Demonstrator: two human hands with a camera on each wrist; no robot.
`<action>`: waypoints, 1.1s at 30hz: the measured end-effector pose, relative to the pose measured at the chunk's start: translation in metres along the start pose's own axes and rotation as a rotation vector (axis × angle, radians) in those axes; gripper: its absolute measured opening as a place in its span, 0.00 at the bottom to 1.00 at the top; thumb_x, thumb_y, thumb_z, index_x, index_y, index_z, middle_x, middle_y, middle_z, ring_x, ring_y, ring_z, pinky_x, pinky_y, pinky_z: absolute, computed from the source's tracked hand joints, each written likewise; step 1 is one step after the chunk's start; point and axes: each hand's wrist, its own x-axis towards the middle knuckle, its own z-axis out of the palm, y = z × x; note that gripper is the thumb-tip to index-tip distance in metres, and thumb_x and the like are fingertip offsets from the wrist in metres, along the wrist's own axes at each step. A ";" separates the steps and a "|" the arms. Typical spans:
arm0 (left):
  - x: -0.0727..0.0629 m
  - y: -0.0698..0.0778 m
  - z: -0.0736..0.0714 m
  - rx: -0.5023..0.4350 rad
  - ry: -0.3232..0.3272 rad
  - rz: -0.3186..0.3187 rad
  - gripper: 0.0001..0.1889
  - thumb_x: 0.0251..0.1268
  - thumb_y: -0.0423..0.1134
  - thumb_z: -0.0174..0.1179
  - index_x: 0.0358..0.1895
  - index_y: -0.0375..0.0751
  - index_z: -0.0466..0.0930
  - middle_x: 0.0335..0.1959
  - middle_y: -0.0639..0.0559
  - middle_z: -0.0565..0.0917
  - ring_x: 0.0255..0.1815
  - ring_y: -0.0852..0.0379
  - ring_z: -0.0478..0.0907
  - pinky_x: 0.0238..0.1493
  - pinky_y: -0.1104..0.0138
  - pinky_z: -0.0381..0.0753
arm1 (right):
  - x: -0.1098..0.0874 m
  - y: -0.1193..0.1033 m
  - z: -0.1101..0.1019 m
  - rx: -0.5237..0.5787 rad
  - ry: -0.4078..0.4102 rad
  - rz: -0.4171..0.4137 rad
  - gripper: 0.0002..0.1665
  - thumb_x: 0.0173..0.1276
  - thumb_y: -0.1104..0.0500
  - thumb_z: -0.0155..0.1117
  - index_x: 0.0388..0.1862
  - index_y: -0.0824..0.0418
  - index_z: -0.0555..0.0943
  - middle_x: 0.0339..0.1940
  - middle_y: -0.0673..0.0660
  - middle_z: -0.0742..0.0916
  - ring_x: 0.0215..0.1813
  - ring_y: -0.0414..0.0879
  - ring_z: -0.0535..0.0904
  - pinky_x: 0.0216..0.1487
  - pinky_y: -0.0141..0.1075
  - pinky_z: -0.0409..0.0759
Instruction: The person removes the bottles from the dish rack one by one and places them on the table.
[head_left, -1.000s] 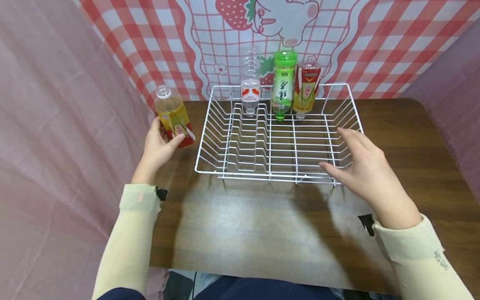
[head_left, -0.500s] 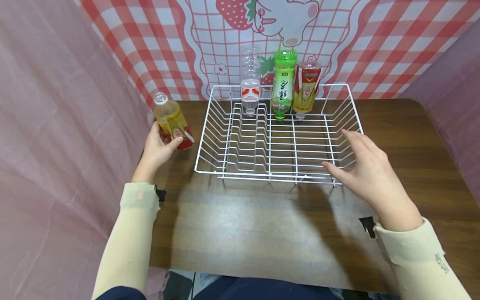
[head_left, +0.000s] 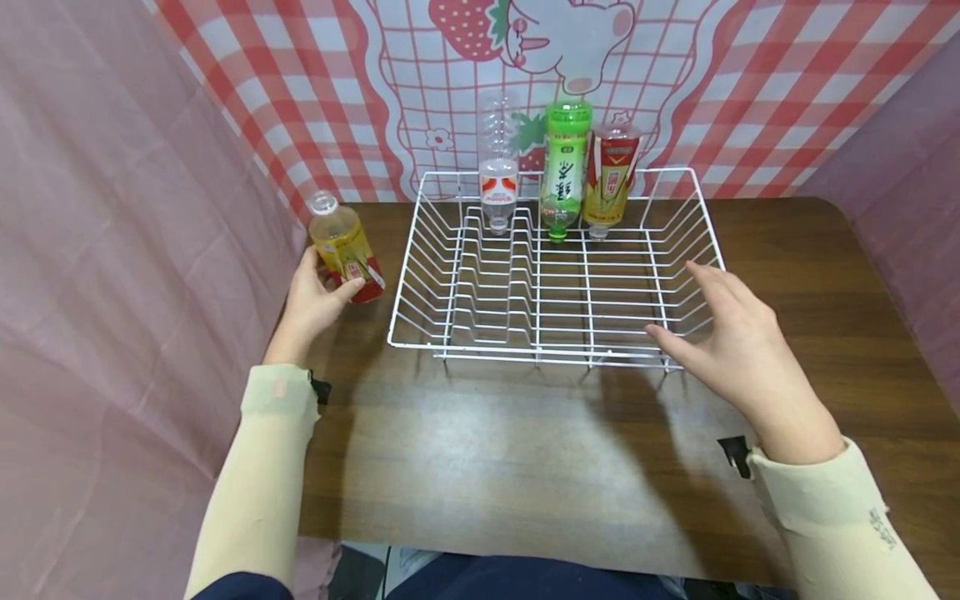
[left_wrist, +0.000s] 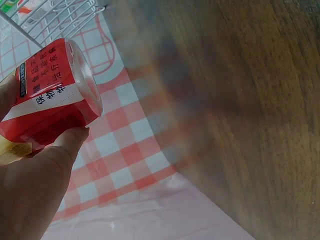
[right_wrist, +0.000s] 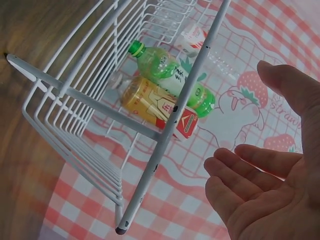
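Note:
At the left of the head view, my left hand [head_left: 311, 302] grips a plastic bottle [head_left: 347, 248] with a yellow and red label. Its white-capped end points up and leans slightly away to the left. The thumb [left_wrist: 70, 142] and a finger lie round the red lower part, and the flat bottom shows in the left wrist view. My right hand [head_left: 731, 337] holds nothing; its fingers and thumb are spread over the right front corner of a white wire dish rack [head_left: 487, 352]. In the right wrist view the rack's side [right_wrist: 157, 137] is beside the fingers.
Along the rack's back side, several bottles lean neck down: a clear one [head_left: 499, 185], a green one [head_left: 562, 171] and a yellow and red one [head_left: 611, 179]. A checked strawberry cloth [head_left: 300, 100] hangs behind the wooden table [head_left: 480, 467]. Pink curtains [head_left: 112, 292] flank it.
My left hand has lowered the bottle slightly, toward me, with its grip unchanged. My right hand has shifted a little to the right. The rack and its bottles stay in place.

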 end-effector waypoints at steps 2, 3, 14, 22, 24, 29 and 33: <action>0.003 -0.008 0.000 -0.005 0.014 0.006 0.38 0.64 0.22 0.65 0.73 0.26 0.54 0.66 0.27 0.69 0.68 0.37 0.68 0.69 0.54 0.69 | 0.000 0.001 0.000 0.001 -0.003 0.004 0.57 0.52 0.52 0.85 0.74 0.72 0.65 0.66 0.75 0.73 0.65 0.71 0.69 0.61 0.69 0.69; 0.004 -0.010 0.001 -0.006 0.020 0.010 0.38 0.64 0.21 0.65 0.73 0.26 0.54 0.66 0.27 0.69 0.68 0.37 0.69 0.69 0.54 0.69 | -0.001 0.002 0.001 0.004 -0.003 0.005 0.57 0.52 0.52 0.85 0.74 0.72 0.65 0.66 0.75 0.73 0.65 0.72 0.69 0.61 0.69 0.68; 0.004 -0.019 0.000 0.037 0.047 0.009 0.37 0.63 0.21 0.65 0.73 0.25 0.56 0.66 0.27 0.69 0.68 0.35 0.69 0.67 0.53 0.71 | -0.001 0.008 0.003 0.023 0.028 -0.010 0.56 0.51 0.52 0.85 0.73 0.71 0.67 0.65 0.74 0.75 0.66 0.71 0.70 0.62 0.68 0.68; 0.005 -0.021 0.000 0.076 0.030 -0.015 0.37 0.64 0.24 0.66 0.73 0.25 0.56 0.66 0.27 0.69 0.68 0.34 0.69 0.67 0.52 0.72 | -0.003 0.013 0.004 0.037 0.050 -0.001 0.54 0.55 0.52 0.82 0.75 0.70 0.66 0.67 0.74 0.75 0.66 0.71 0.69 0.63 0.68 0.67; 0.006 -0.021 0.000 0.081 0.024 -0.019 0.37 0.65 0.24 0.65 0.73 0.25 0.56 0.66 0.27 0.69 0.68 0.34 0.69 0.67 0.52 0.71 | -0.003 0.013 0.004 0.041 0.051 0.003 0.54 0.55 0.52 0.82 0.75 0.70 0.66 0.67 0.74 0.74 0.67 0.71 0.69 0.63 0.68 0.67; 0.007 -0.020 0.000 0.061 0.017 -0.022 0.37 0.65 0.23 0.65 0.73 0.24 0.55 0.67 0.26 0.69 0.69 0.33 0.68 0.68 0.51 0.70 | -0.003 0.015 0.003 0.038 0.067 -0.002 0.54 0.54 0.52 0.83 0.74 0.70 0.67 0.67 0.74 0.75 0.68 0.70 0.69 0.63 0.68 0.67; 0.006 -0.021 0.001 0.062 0.018 -0.024 0.36 0.64 0.22 0.65 0.72 0.24 0.56 0.66 0.26 0.70 0.68 0.33 0.68 0.68 0.52 0.71 | -0.004 0.017 0.004 0.037 0.076 0.001 0.54 0.52 0.53 0.83 0.73 0.72 0.69 0.67 0.74 0.75 0.67 0.70 0.69 0.63 0.68 0.67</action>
